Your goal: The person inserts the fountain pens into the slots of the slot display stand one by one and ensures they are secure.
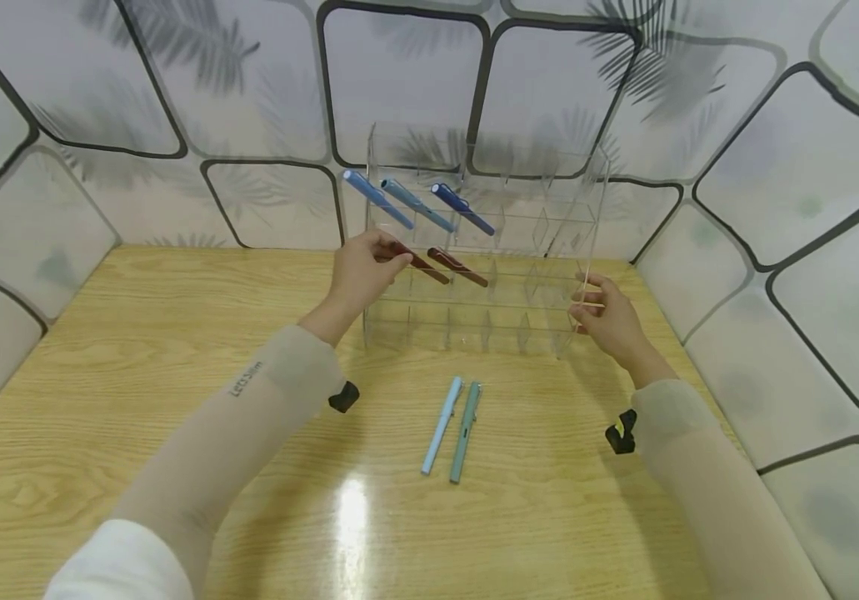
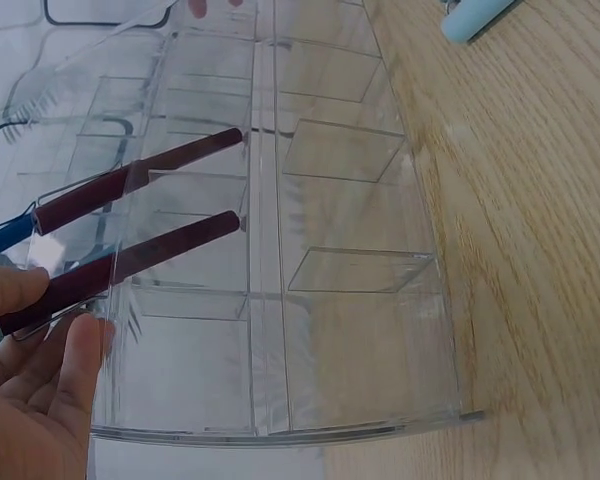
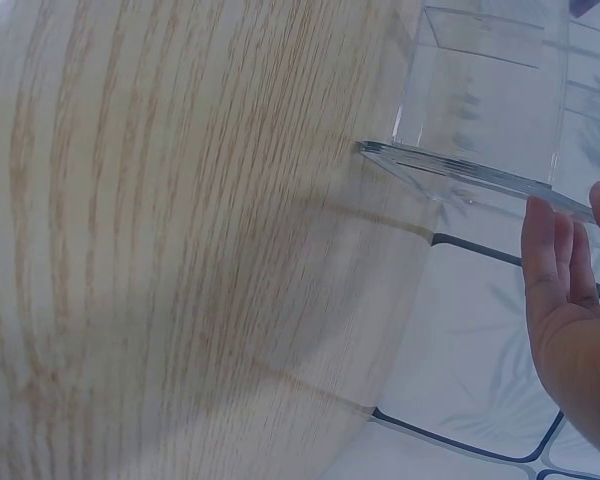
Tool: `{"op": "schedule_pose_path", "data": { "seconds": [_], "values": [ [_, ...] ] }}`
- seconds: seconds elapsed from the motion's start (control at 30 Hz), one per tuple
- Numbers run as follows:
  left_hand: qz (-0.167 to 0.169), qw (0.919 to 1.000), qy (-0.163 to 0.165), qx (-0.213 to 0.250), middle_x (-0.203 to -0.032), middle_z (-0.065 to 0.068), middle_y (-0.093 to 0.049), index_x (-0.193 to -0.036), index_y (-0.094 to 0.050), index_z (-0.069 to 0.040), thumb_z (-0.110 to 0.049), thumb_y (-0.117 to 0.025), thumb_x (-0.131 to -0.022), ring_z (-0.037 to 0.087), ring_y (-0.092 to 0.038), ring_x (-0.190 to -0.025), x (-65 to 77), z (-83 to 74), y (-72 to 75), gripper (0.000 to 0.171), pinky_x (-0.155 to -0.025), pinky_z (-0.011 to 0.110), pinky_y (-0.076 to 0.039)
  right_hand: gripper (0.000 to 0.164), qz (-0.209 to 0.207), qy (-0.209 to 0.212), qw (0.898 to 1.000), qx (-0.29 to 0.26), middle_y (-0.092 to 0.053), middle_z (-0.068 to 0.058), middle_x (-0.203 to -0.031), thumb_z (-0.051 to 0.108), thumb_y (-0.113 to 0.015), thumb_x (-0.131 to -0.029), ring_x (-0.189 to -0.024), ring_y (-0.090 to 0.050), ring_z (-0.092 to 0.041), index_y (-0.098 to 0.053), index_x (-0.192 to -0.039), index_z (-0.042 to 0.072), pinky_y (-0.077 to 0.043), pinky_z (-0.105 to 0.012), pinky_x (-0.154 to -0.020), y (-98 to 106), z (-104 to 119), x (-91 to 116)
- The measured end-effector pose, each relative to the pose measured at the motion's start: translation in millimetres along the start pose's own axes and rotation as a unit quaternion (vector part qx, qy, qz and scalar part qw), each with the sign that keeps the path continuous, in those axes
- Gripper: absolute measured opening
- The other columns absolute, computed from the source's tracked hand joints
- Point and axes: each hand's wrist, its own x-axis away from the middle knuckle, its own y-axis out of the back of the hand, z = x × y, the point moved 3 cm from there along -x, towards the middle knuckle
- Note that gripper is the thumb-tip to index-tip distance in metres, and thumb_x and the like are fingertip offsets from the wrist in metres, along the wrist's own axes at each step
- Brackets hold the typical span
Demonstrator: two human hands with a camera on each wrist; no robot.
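My left hand (image 1: 360,273) pinches the cap end of a dark red pen (image 2: 72,287), which lies slanted in the middle tier of a clear acrylic pen rack (image 2: 345,150). Beside it in the same tier rests another dark red pen (image 1: 459,267). Over at the rack's right side, my right hand (image 1: 611,323) grips the upright side panel (image 3: 470,172), fingers on its outer side. The upper tier carries a light blue pen (image 1: 378,199), a grey-blue pen (image 1: 417,205) and a navy pen (image 1: 462,208).
On the wooden table (image 1: 174,350), in front of the rack, a pale blue pen (image 1: 441,427) and a green pen (image 1: 465,433) lie side by side. A patterned backdrop (image 1: 407,83) rises behind the rack and along both sides.
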Motion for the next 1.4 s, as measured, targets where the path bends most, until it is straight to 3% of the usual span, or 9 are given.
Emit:
{"op": "schedule_pose_path", "data": {
  "seconds": [0.13, 0.3, 0.43, 0.7, 1.0, 1.2, 1.4],
  "values": [
    [0.004, 0.9996, -0.017, -0.021, -0.109, 0.014, -0.066, -0.116, -0.062, 0.0, -0.021, -0.068, -0.091, 0.024, -0.064, -0.095, -0.1, -0.8, 0.8, 0.034, -0.075, 0.032, -0.055, 0.06, 0.001, -0.001, 1.0, 0.001, -0.046, -0.029, -0.131, 0.007, -0.054, -0.097, -0.11, -0.053, -0.036, -0.024, -0.149, 0.004, -0.056, -0.028, -0.074, 0, 1, 1],
    [0.01, 0.9984, -0.028, -0.048, -0.107, 0.012, -0.067, -0.115, -0.065, -0.003, -0.021, -0.069, -0.09, 0.024, -0.065, -0.095, 0.4, -1.7, 4.8, 0.031, -0.082, 0.035, -0.053, 0.06, 0.0, 0.003, 1.0, 0.003, -0.046, -0.029, -0.13, 0.007, -0.055, -0.097, -0.109, -0.054, -0.037, -0.024, -0.148, 0.003, -0.056, -0.028, -0.074, -1, 1, 1],
    [0.003, 0.9985, -0.024, -0.049, -0.107, 0.011, -0.068, -0.116, -0.066, -0.005, -0.026, -0.069, -0.09, 0.023, -0.065, -0.095, 0.9, 0.6, 9.9, 0.034, -0.082, 0.036, -0.052, 0.059, -0.002, 0.004, 1.0, 0.002, -0.046, -0.029, -0.13, 0.007, -0.055, -0.097, -0.109, -0.054, -0.037, -0.025, -0.148, 0.003, -0.056, -0.03, -0.075, -1, 2, 1],
    [-0.05, 0.9973, -0.029, -0.047, -0.095, 0.008, -0.07, -0.103, -0.07, -0.005, -0.029, -0.067, -0.091, 0.022, -0.066, -0.088, 0.2, 0.6, 14.9, 0.027, -0.077, 0.036, -0.053, 0.058, -0.005, 0.007, 1.0, 0.003, -0.047, -0.029, -0.129, 0.006, -0.055, -0.097, -0.105, -0.056, -0.031, -0.027, -0.148, 0.003, -0.056, -0.028, -0.073, 0, 2, 2],
    [-0.044, 0.9974, -0.048, -0.031, -0.098, 0.009, -0.07, -0.103, -0.071, -0.004, -0.014, -0.068, -0.09, 0.023, -0.065, -0.087, 1.3, -3.9, 15.0, 0.016, -0.082, 0.036, -0.051, 0.059, -0.005, 0.007, 1.0, 0.001, -0.046, -0.029, -0.13, 0.006, -0.055, -0.097, -0.104, -0.056, -0.028, -0.027, -0.148, 0.004, -0.056, -0.027, -0.072, 0, 0, 1],
    [-0.047, 0.9986, -0.024, -0.011, -0.104, 0.012, -0.069, -0.11, -0.067, -0.002, -0.018, -0.073, -0.086, 0.024, -0.066, -0.092, 0.6, 0.6, 15.9, 0.029, -0.081, 0.035, -0.053, 0.057, -0.008, 0.008, 1.0, -0.001, -0.048, -0.028, -0.128, 0.005, -0.055, -0.097, -0.098, -0.057, -0.019, -0.028, -0.147, 0.003, -0.056, -0.026, -0.072, 0, 1, 2],
    [-0.054, 0.9983, -0.014, -0.016, -0.099, 0.011, -0.07, -0.103, -0.07, -0.003, -0.022, -0.074, -0.085, 0.023, -0.066, -0.088, 0.9, 3.1, 16.9, 0.026, -0.077, 0.037, -0.053, 0.056, -0.009, 0.007, 1.0, 0.0, -0.049, -0.027, -0.127, 0.004, -0.055, -0.097, -0.094, -0.057, -0.012, -0.029, -0.146, 0.003, -0.056, -0.031, -0.074, 0, 2, 3]
  ]
}}
